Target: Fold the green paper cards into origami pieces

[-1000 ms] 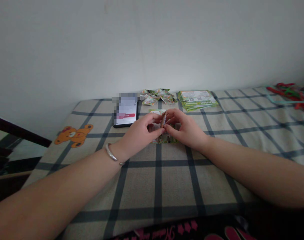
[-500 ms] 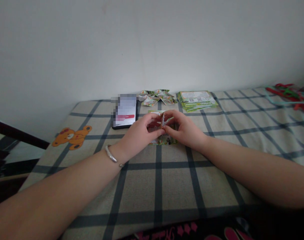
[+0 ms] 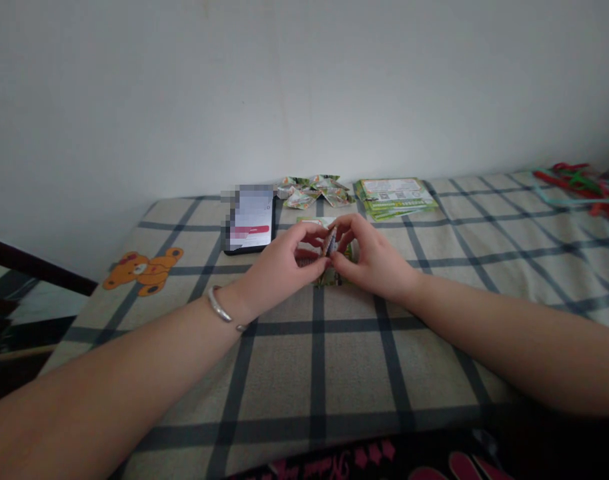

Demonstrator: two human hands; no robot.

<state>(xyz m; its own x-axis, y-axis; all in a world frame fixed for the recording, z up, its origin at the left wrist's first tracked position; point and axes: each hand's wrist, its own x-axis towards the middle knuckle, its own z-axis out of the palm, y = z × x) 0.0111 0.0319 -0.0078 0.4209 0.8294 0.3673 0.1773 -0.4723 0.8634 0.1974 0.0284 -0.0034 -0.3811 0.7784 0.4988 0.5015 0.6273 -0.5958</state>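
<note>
A small folded piece of printed paper (image 3: 330, 241) stands upright between my hands at the middle of the table. My left hand (image 3: 289, 257) pinches its left side between thumb and fingers. From the right, my right hand (image 3: 369, 257) grips the same paper with thumb and fingertips. Under and behind the hands lies a green printed sheet (image 3: 314, 221), mostly covered by them. Several folded paper shapes (image 3: 304, 198) with pointed corners form a cluster beyond my hands. To their right is a stack of green printed leaflets (image 3: 397, 195).
A phone (image 3: 251, 223) with a lit screen lies left of the folded shapes. The checked tablecloth (image 3: 274, 380) bears a bear picture (image 3: 144, 270) at the left. Red and green straps (image 3: 579, 183) lie at the far right. A wall (image 3: 304, 87) rises behind the table.
The folded paper between my fingers has turned and opened slightly, showing more of its face. My right fingers have shifted a little. Both hands keep hold of it.
</note>
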